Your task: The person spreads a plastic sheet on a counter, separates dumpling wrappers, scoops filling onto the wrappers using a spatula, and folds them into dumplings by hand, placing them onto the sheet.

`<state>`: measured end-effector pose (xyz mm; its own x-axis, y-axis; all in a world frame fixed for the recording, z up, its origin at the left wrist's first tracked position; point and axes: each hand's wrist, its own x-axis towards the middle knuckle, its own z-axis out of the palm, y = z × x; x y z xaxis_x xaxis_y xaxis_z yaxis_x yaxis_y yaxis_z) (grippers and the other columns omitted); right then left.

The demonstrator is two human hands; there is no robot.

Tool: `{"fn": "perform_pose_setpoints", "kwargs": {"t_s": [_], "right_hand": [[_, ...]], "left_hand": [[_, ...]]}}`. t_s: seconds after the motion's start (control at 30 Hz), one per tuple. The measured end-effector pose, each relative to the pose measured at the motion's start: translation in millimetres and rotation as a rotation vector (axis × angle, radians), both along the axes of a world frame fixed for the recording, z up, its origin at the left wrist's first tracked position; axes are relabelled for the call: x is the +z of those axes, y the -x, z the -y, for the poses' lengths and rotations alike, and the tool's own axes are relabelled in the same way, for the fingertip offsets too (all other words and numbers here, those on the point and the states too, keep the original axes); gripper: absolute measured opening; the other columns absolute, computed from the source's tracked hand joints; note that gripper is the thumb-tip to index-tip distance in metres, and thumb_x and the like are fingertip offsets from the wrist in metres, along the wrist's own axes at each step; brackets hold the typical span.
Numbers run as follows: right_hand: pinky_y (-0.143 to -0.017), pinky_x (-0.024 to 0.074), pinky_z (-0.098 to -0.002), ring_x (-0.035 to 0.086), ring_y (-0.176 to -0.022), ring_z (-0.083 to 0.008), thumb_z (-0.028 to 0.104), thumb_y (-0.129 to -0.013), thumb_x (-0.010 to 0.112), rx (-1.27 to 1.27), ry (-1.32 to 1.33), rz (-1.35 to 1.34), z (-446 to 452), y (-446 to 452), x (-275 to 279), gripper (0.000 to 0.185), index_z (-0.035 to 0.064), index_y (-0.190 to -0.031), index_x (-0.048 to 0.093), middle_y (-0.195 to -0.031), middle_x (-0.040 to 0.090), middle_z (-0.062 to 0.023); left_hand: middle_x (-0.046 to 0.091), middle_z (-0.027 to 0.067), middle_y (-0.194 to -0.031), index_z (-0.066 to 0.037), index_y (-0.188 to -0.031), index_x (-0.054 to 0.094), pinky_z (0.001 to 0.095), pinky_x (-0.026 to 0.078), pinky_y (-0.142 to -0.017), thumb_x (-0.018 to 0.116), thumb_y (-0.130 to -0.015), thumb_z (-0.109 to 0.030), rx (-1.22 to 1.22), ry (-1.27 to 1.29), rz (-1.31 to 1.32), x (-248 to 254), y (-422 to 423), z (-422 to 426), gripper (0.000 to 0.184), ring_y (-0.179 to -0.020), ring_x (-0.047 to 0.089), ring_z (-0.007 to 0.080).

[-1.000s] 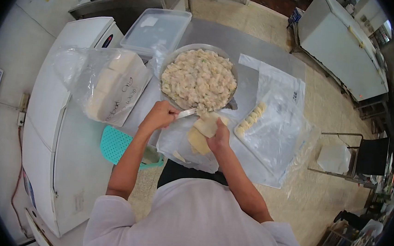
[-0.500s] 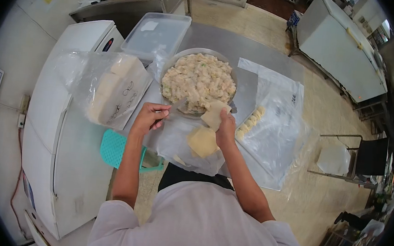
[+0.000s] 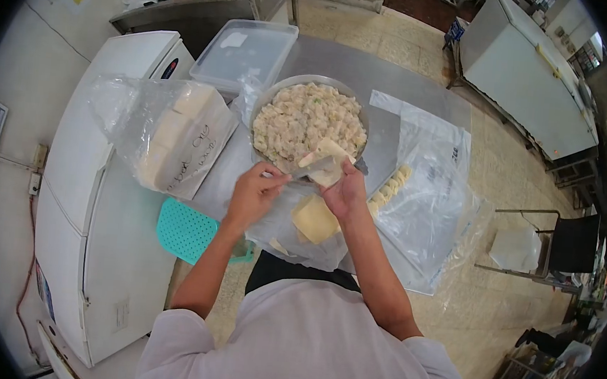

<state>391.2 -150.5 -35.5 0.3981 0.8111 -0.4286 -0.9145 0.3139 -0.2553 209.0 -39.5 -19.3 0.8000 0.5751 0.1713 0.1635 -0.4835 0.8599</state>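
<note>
My left hand (image 3: 255, 191) is closed around the handle of a flat, thin spreading blade (image 3: 310, 168), which lies across a square dumpling wrapper (image 3: 330, 152). The wrapper rests on the fingers of my right hand (image 3: 347, 191), its thumb at the edge and its far side curling up. Just beyond both hands is a wide metal bowl (image 3: 259, 95) heaped with pale, chunky filling (image 3: 311, 119). A stack of yellowish wrappers (image 3: 315, 219) sits on plastic closer to me. Right of my right hand, folded dumplings (image 3: 392, 185) form a row on a plastic-covered tray.
Left of the bowl, a clear bag holds blocks of wrappers (image 3: 179, 133), with a lidded plastic container (image 3: 246, 51) behind. A white freezer (image 3: 96, 194) and a turquoise stool (image 3: 185, 230) flank the metal table's (image 3: 335, 56) left side. A chair (image 3: 574, 243) stands on the right.
My left hand has moved right, bringing the blade from the bowl's near edge onto the wrapper. The wrapper, flatter before, now curls in my right hand.
</note>
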Motion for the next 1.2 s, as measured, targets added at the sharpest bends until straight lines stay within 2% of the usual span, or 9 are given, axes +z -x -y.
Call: {"fn": "perform_pose_setpoints", "kwargs": {"t_s": [0.07,0.5,0.73,0.83,0.9,0.93,1.0,1.13,1.2], "right_hand": [[-0.108,0.0418,-0.0492,0.055,-0.122,-0.0355,0.028,-0.108,0.023,-0.077,0.021,-0.027,-3,-4,-17,0.048,-0.0047,-0.141,0.036,-0.132,0.055,-0.0216],[-0.099,0.0488,-0.0484,0.059,-0.099,-0.0305,0.026,-0.109,0.024,-0.273,0.094,0.023,9,-13,-45,0.042,-0.0040,-0.128,0.046,-0.108,0.057,-0.0142],[-0.101,0.0474,-0.0458,0.059,-0.109,-0.0298,0.016,-0.100,0.040,-0.074,-0.129,0.110,28,-13,-4,0.035,-0.0035,-0.127,0.048,-0.117,0.058,-0.0175],[-0.104,0.0448,-0.0403,0.057,-0.116,-0.0266,0.006,-0.088,0.053,0.012,-0.096,0.380,35,-6,-8,0.044,-0.0010,-0.131,0.048,-0.128,0.057,-0.0165],[-0.097,0.0482,-0.0349,0.062,-0.108,-0.0230,-0.002,-0.080,0.063,-0.100,0.129,1.015,28,-1,-32,0.043,0.0015,-0.122,0.058,-0.120,0.064,-0.0102],[-0.097,0.0482,-0.0349,0.062,-0.108,-0.0230,-0.002,-0.080,0.063,-0.105,0.129,1.016,30,-3,-25,0.043,0.0015,-0.122,0.058,-0.120,0.064,-0.0102],[-0.084,0.0524,-0.0338,0.067,-0.095,-0.0210,-0.010,-0.074,0.066,0.030,0.487,1.588,35,-6,-11,0.034,-0.0010,-0.106,0.066,-0.101,0.070,-0.0067],[-0.073,0.0529,-0.0345,0.068,-0.083,-0.0197,0.002,-0.085,0.067,-0.037,0.420,1.562,39,-10,-14,0.004,-0.0009,-0.088,0.068,-0.089,0.072,-0.0071],[-0.073,0.0545,-0.0327,0.068,-0.082,-0.0201,0.019,-0.095,0.065,0.320,0.298,0.820,46,-21,-6,0.018,0.0010,-0.090,0.066,-0.097,0.073,-0.0093]], "left_hand": [[0.063,0.0078,-0.086,-0.006,-0.105,0.076,0.0258,0.046,-0.062,0.070,-0.080,0.005,-0.017,-0.329,-0.101,-4,0,14,0.027,-0.070,0.060,0.0156],[0.060,0.0129,-0.088,-0.004,-0.106,0.074,0.0323,0.049,-0.062,0.062,-0.076,0.014,0.035,-0.187,-0.092,37,-5,49,0.037,-0.073,0.063,0.0252],[0.062,0.0126,-0.088,-0.002,-0.105,0.074,0.0309,0.049,-0.062,0.062,-0.077,0.013,-0.032,-0.282,-0.052,12,-20,39,0.034,-0.070,0.062,0.0252],[0.063,0.0127,-0.086,-0.003,-0.106,0.074,0.0307,0.049,-0.062,0.063,-0.079,0.012,0.005,-0.135,-0.039,48,-15,37,0.033,-0.069,0.062,0.0244],[0.063,0.0129,-0.084,-0.004,-0.106,0.074,0.0299,0.048,-0.061,0.062,-0.080,0.012,-0.037,-0.078,-0.088,60,-14,38,0.032,-0.069,0.062,0.0230],[0.063,0.0129,-0.084,-0.004,-0.106,0.074,0.0299,0.048,-0.061,0.062,-0.080,0.012,-0.041,-0.080,-0.086,62,-14,38,0.032,-0.069,0.062,0.0230],[0.064,0.0126,-0.084,-0.004,-0.106,0.074,0.0281,0.047,-0.060,0.063,-0.080,0.012,-0.156,-0.203,-0.159,64,-12,40,0.032,-0.068,0.061,0.0204],[0.063,0.0096,-0.082,-0.002,-0.108,0.073,0.0252,0.045,-0.060,0.064,-0.081,0.010,-0.131,-0.184,-0.173,93,-4,34,0.031,-0.067,0.059,0.0158],[0.061,0.0028,-0.081,0.001,-0.111,0.069,0.0229,0.044,-0.061,0.067,-0.083,0.005,0.061,-0.003,-0.065,105,-8,29,0.029,-0.068,0.055,0.0088]]}}
